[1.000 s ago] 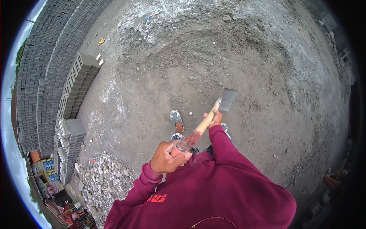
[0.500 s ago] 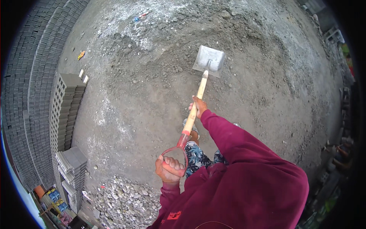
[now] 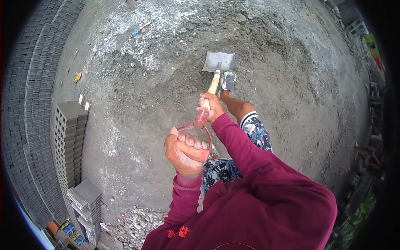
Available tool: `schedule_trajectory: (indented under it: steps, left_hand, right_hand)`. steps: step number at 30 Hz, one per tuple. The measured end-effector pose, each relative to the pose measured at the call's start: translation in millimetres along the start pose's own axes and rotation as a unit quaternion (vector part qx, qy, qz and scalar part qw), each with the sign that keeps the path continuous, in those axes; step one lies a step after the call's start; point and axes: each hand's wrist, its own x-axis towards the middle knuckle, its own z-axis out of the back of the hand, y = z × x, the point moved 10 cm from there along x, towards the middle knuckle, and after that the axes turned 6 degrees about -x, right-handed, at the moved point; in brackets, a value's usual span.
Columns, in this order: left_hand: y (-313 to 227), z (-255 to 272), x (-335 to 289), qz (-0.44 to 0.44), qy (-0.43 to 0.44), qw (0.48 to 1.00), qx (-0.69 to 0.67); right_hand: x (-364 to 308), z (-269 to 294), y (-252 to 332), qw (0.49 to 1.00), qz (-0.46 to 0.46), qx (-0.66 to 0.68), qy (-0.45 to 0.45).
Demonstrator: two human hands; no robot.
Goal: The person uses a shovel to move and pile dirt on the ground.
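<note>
A square-bladed shovel (image 3: 219,61) with a pale wooden shaft and a red D-shaped handle stretches out ahead of me. My left hand (image 3: 182,155) is closed around the crossbar of that handle. Lower on the shaft, just past the red socket, my right hand (image 3: 214,106) grips the wood. The metal blade sits at the near edge of a bank of loose grey sand and gravel mix (image 3: 166,83), its face showing bare. Right beside the blade is my forward foot in a dusty dark shoe (image 3: 228,81).
Stacked hollow concrete blocks (image 3: 68,137) stand on the left, with long rows of grey blocks (image 3: 21,96) behind them. A pebble pile (image 3: 139,223) lies at lower left. An orange wrapper (image 3: 78,78) and blue-red litter (image 3: 141,29) dot the ground.
One foot has stepped forward beside the blade. Both hands have moved up and forward, and my right hand now sits closer to the red socket. The blade has shifted slightly left.
</note>
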Motion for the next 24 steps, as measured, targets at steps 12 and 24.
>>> schedule_trajectory:
  steps: [12, 24]
  left_hand:
    - [126, -103, 21, -0.156, 0.164, 0.926, 0.301]
    - [20, 15, 63, 0.007, -0.030, 0.968, 0.248]
  right_hand:
    - [-10, 33, 151, 0.996, 0.044, 0.011, 0.073]
    - [47, 23, 11, 0.990, 0.011, 0.128, 0.058]
